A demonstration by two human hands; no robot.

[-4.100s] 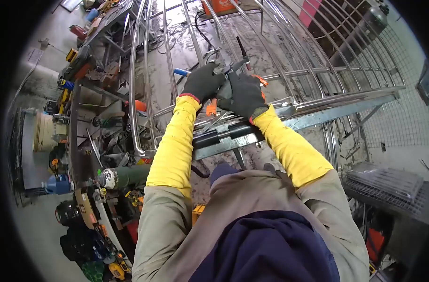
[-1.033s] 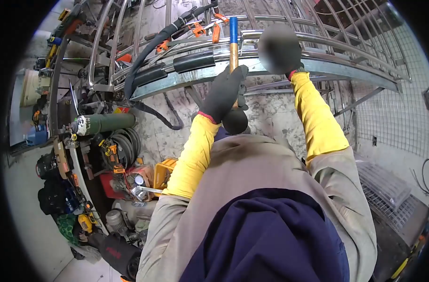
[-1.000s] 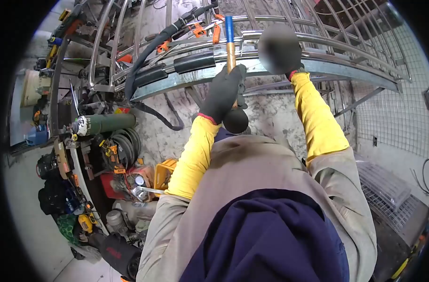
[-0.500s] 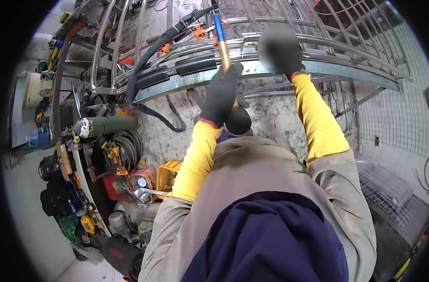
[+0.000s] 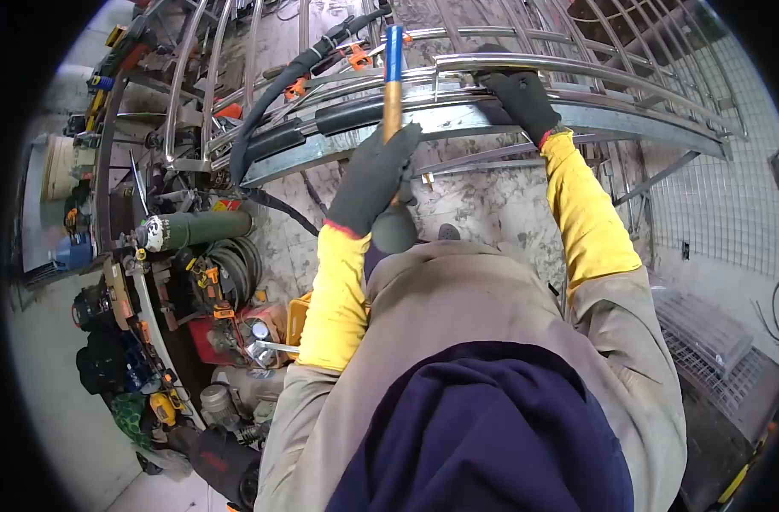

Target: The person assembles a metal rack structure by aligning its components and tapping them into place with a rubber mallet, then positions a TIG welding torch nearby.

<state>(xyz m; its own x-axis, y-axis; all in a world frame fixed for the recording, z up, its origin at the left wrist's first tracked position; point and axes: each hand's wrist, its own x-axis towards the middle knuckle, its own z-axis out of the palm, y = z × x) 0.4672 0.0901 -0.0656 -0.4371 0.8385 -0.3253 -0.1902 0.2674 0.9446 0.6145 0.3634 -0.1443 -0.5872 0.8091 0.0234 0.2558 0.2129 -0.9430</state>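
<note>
My left hand [image 5: 374,175], in a dark glove, is closed around a mallet [image 5: 393,107] with a wooden handle and a blue-painted end. The handle points away from me, and a dark round head shows below the hand, near my body. My right hand [image 5: 526,104], also gloved, is at a shiny steel tube [image 5: 594,64] of a railing. Its fingers curl at the tube and are partly hidden behind it. Below the tube runs a grey steel beam [image 5: 458,122], with black sleeves [image 5: 353,116] on a rail to the left.
Orange clamps [image 5: 358,57] and a dark cable [image 5: 257,128] lie along the railing. To the left are a green gas cylinder [image 5: 203,229], coiled hose [image 5: 236,269] and a shelf of tools. Wire mesh panels [image 5: 705,213] stand at the right.
My left hand has moved left and slightly toward me, with the mallet handle now more upright. My right hand stays near the tube; a blurred round patch that partly hid it is gone.
</note>
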